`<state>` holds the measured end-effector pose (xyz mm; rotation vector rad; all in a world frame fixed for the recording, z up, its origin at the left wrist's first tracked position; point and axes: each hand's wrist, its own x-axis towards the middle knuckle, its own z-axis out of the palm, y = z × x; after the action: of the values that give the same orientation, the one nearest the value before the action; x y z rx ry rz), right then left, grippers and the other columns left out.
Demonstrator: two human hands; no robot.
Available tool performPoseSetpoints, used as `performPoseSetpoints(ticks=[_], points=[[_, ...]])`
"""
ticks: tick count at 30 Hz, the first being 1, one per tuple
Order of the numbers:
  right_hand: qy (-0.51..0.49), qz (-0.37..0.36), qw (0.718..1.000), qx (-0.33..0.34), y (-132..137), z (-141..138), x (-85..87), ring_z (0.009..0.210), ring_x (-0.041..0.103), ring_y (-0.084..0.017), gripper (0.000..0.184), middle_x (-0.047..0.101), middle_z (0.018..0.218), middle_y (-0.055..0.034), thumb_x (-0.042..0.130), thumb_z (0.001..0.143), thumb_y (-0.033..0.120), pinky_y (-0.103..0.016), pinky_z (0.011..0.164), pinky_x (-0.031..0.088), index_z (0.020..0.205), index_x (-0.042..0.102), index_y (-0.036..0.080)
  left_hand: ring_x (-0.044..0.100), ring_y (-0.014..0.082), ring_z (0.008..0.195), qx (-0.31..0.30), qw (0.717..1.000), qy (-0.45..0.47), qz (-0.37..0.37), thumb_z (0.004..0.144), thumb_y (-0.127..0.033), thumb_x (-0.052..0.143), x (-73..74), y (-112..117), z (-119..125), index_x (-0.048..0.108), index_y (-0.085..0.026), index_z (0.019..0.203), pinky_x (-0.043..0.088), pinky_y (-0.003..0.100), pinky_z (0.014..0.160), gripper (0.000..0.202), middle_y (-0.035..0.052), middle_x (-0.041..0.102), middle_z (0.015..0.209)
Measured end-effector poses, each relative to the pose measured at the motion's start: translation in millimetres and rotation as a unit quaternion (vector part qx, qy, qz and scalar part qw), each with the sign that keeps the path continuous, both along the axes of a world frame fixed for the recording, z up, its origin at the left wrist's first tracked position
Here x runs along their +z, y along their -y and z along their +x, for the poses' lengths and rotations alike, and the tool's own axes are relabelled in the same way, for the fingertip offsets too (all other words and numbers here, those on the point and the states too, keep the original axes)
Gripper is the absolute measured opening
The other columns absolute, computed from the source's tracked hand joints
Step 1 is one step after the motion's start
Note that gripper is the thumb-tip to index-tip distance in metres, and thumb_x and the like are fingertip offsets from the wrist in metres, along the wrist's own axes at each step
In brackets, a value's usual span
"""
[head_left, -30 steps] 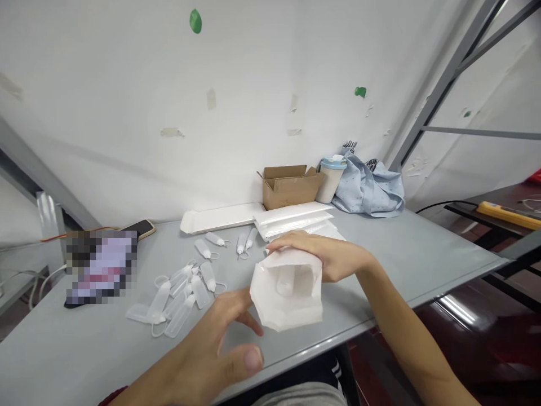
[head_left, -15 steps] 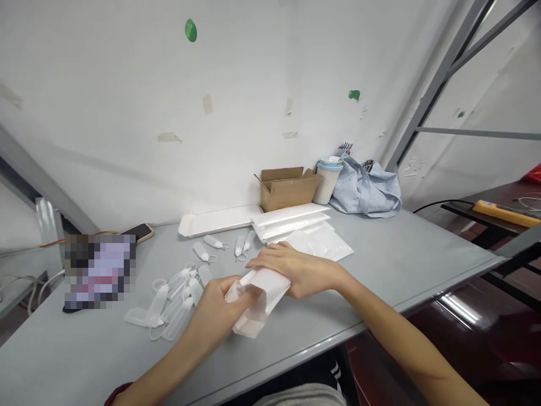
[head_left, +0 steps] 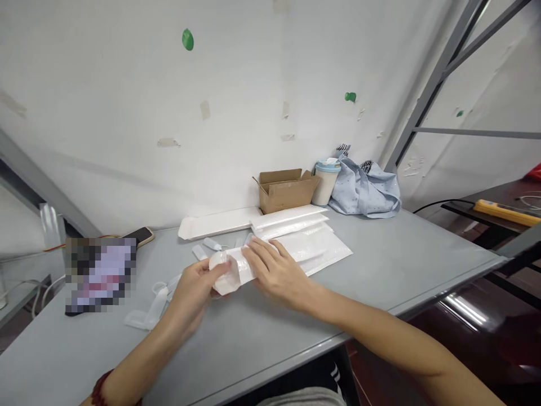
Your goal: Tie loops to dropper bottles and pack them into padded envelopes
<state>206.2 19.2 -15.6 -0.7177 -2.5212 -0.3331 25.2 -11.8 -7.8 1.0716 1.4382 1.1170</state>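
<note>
A white padded mailer bag [head_left: 236, 269] lies flat on the grey table [head_left: 380, 259] between my hands. My left hand [head_left: 192, 285] pinches its open left end, fingers closed on the flap. My right hand [head_left: 274, 270] presses flat on top of the bag, fingers stretched out. Several small clear plastic bottles with loop caps [head_left: 156, 301] lie scattered to the left, partly hidden behind my left hand. A stack of more white mailer bags [head_left: 308, 239] lies just behind my right hand.
A flat white carton [head_left: 215, 221], a small open cardboard box [head_left: 285, 189], a lidded cup [head_left: 325, 180] and a blue cloth [head_left: 367, 189] stand along the wall. A phone [head_left: 141, 234] and a blurred object [head_left: 99, 270] lie at the left. A metal frame [head_left: 426, 96] rises at the right.
The mailer bag, held up open a second ago, has been laid flat on the table. My left hand took hold of its open end and my right hand slid onto its top.
</note>
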Motion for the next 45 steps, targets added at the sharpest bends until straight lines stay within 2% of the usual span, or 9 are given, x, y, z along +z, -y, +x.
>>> performPoseSetpoints(ticks=[5,9,13,17,23,28,34,40,45], points=[[-0.027,0.077,0.997,-0.011,-4.0,-5.0,-12.7,0.118,0.051,-0.027,0.034,0.059,0.121,-0.0208,0.034,0.090,0.003,-0.042,0.094,0.044,0.120,0.051,0.005,0.062,0.0176,0.071,0.042,0.991,0.117,0.055,0.075,-0.033,0.064,7.5,-1.0,-7.3,0.065,-0.013,0.083,0.051,0.026,0.063,0.022,0.0047,0.067,0.076],[-0.035,0.063,0.997,-0.013,-7.2,-1.9,-11.5,0.118,0.052,-0.027,0.035,0.059,0.123,-0.0189,0.035,0.090,0.005,-0.045,0.093,0.043,0.121,0.052,0.006,0.063,0.0205,0.078,0.002,0.984,-0.031,0.177,0.084,-0.037,0.052,6.2,8.4,-7.6,0.067,-0.015,0.090,0.052,0.031,0.068,0.027,0.0071,0.067,0.088],[-0.061,0.060,0.996,-0.005,-9.9,0.8,-9.6,0.116,0.054,-0.024,0.035,0.063,0.118,-0.0147,0.038,0.088,0.004,-0.043,0.093,0.041,0.118,0.055,0.011,0.058,0.0229,0.092,-0.023,0.856,-0.334,0.395,0.081,-0.024,0.057,-3.6,8.7,-8.7,0.067,-0.020,0.104,0.050,0.035,0.077,0.026,0.0085,0.062,0.102],[-0.100,0.109,0.989,0.005,-11.2,2.6,-6.9,0.100,0.061,-0.017,0.029,0.070,0.099,-0.0070,0.037,0.090,0.004,-0.039,0.095,0.035,0.095,0.062,0.017,0.059,0.0220,0.095,-0.042,0.765,-0.420,0.487,0.084,-0.014,0.051,-12.4,1.2,-8.5,0.068,-0.021,0.101,0.048,0.034,0.081,0.024,0.0093,0.066,0.101],[-0.132,0.131,0.982,-0.028,-15.5,13.9,11.5,0.089,0.059,-0.018,0.016,0.067,0.081,-0.0016,0.046,0.093,0.021,-0.044,0.098,0.025,0.084,0.059,0.021,0.058,0.0146,0.057,-0.090,0.892,-0.319,0.308,0.086,-0.029,0.052,-0.5,3.9,10.5,0.065,-0.017,0.072,0.043,0.024,0.056,0.023,0.0006,0.063,0.061],[-0.169,0.099,0.977,-0.082,-29.7,38.3,34.2,0.089,0.055,-0.023,0.016,0.063,0.095,-0.0111,0.047,0.093,0.025,-0.038,0.079,0.039,0.097,0.060,0.017,0.059,0.0144,0.061,-0.134,0.974,-0.099,0.153,0.081,-0.034,0.058,13.4,-8.8,41.1,0.063,-0.017,0.064,0.046,0.024,0.064,0.025,-0.0004,0.062,0.059],[-0.027,-0.141,0.967,-0.210,-49.8,69.7,40.2,0.071,0.059,-0.020,0.015,0.066,0.081,-0.0064,0.060,0.084,0.022,-0.028,0.059,0.039,0.097,0.062,0.016,0.061,0.0162,0.067,-0.172,0.979,0.105,-0.019,0.075,-0.035,0.068,-10.5,-32.5,62.1,0.065,-0.013,0.064,0.052,0.031,0.076,0.025,0.0073,0.067,0.070],[0.049,-0.251,0.941,-0.222,-46.5,76.1,41.1,0.075,0.062,-0.021,0.019,0.068,0.089,-0.0082,0.062,0.082,0.027,-0.029,0.060,0.041,0.098,0.065,0.016,0.068,0.0224,0.076,-0.208,0.976,0.038,-0.046,0.075,-0.034,0.065,-20.8,-35.9,57.5,0.066,-0.011,0.067,0.054,0.038,0.083,0.025,0.0146,0.072,0.077],[-0.012,-0.332,0.942,0.043,-21.2,85.0,49.0,0.080,0.062,-0.016,0.016,0.067,0.091,-0.0038,0.056,0.088,0.030,-0.030,0.071,0.048,0.099,0.064,0.021,0.067,0.0211,0.058,-0.147,0.975,-0.162,0.036,0.078,-0.034,0.053,3.1,-47.0,35.9,0.064,-0.012,0.078,0.056,0.035,0.061,0.024,0.0128,0.071,0.073]])
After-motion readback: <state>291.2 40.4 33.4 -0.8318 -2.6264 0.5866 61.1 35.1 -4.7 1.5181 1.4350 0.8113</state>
